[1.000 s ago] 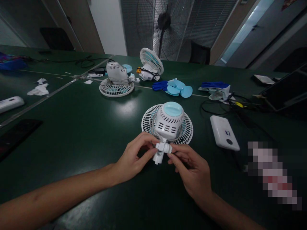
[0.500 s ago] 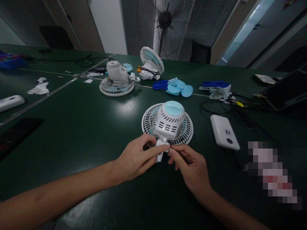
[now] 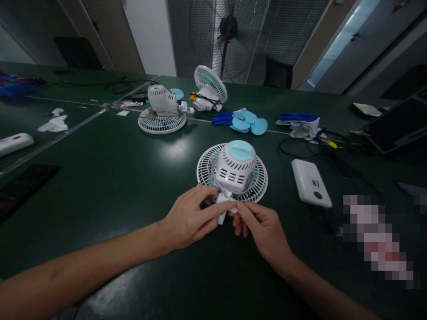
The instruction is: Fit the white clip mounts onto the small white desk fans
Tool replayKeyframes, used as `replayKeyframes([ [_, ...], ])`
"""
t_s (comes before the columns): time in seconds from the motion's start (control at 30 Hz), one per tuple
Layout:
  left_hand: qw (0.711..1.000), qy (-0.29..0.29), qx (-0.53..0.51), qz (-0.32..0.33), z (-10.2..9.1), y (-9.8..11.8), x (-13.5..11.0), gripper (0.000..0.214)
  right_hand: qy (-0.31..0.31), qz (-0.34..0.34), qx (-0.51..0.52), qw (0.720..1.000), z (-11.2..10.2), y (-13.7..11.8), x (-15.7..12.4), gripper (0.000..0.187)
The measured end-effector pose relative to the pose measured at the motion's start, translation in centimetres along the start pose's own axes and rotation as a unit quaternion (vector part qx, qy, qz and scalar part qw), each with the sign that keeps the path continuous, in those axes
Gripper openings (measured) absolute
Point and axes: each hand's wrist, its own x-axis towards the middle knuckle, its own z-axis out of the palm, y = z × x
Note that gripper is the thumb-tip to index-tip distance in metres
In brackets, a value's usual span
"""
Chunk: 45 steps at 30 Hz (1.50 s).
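A small white fan with a light blue cap lies grille-down on the dark green table in front of me. A white bracket sticks out from its motor housing toward me. My left hand is closed on this bracket, thumb and forefinger pinching it from the left. Just right of it, my right hand pinches the same bracket, its fingertips meeting those of the left hand. The bracket is mostly hidden by my fingers.
Two more small fans and loose blue fan blades lie farther back. A white power bank sits to the right, beside black cables. A white device and a dark phone lie at left.
My left fingers have closed over the bracket, covering most of it. My right hand has shifted slightly left and its fingertips have drawn in against the bracket. The fan stayed put.
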Motion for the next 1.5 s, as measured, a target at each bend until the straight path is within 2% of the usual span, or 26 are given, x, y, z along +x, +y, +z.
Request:
replayKeyframes([
  [0.1,1.0,0.0,0.001,0.001,0.1,-0.1,0.0,0.042,-0.019,0.007,0.017,1.0,-0.1,0.2,0.0,0.042],
  [0.23,1.0,-0.004,0.0,0.0,0.0,-0.1,0.0,0.041,0.051,-0.03,0.004,0.998,0.1,0.5,-0.6,0.025],
  [0.3,1.0,-0.006,-0.006,0.003,0.0,-0.1,0.1,0.04,0.075,-0.065,-0.021,0.995,0.3,0.6,-1.0,0.025],
  [0.43,1.0,-0.008,-0.011,0.004,0.1,-0.2,0.1,0.038,0.092,-0.136,-0.066,0.984,0.6,0.7,-1.2,0.021],
  [0.63,0.999,-0.033,-0.018,-0.013,0.3,-0.3,0.0,0.043,0.107,-0.151,-0.08,0.98,0.7,0.9,-1.1,0.018],
  [0.77,0.999,-0.05,-0.012,-0.014,0.3,-0.3,0.0,0.044,0.087,-0.111,-0.069,0.988,0.4,0.6,-0.7,0.013],
  [0.93,0.998,-0.06,0.012,-0.014,0.4,-0.2,0.1,0.046,0.015,-0.002,-0.02,1.0,0.1,-0.2,0.1,0.037],
  [1.0,0.998,-0.056,0.023,-0.011,0.3,-0.1,0.2,0.045,-0.011,0.015,-0.009,1.0,-0.1,-0.3,0.3,0.04],
  [1.07,0.998,-0.055,0.036,-0.01,0.3,0.0,0.1,0.043,0.005,-0.024,-0.04,0.999,-0.5,-0.2,0.2,0.031],
  [1.13,0.997,-0.055,0.042,-0.016,0.4,0.0,0.0,0.041,0.044,-0.117,-0.12,0.985,-1.1,0.0,0.1,0.017],
  [1.2,0.998,-0.051,0.036,-0.021,0.5,0.0,0.0,0.041,0.06,-0.219,-0.21,0.951,-1.7,0.1,0.0,0.021],
  [1.27,0.999,-0.038,0.024,-0.019,0.6,-0.1,0.1,0.04,0.048,-0.284,-0.273,0.918,-2.2,0.2,0.0,0.026],
  [1.37,1.0,-0.011,0.011,-0.004,0.9,-0.1,0.3,0.038,0.052,-0.311,-0.301,0.9,-2.4,0.2,0.1,0.027],
  [1.43,1.0,0.001,0.003,0.002,1.1,-0.2,0.5,0.037,0.061,-0.293,-0.286,0.91,-2.1,0.1,0.1,0.022],
  [1.5,1.0,0.013,-0.01,0.0,1.3,-0.2,0.5,0.037,0.064,-0.249,-0.239,0.936,-1.7,0.0,0.1,0.014],
])
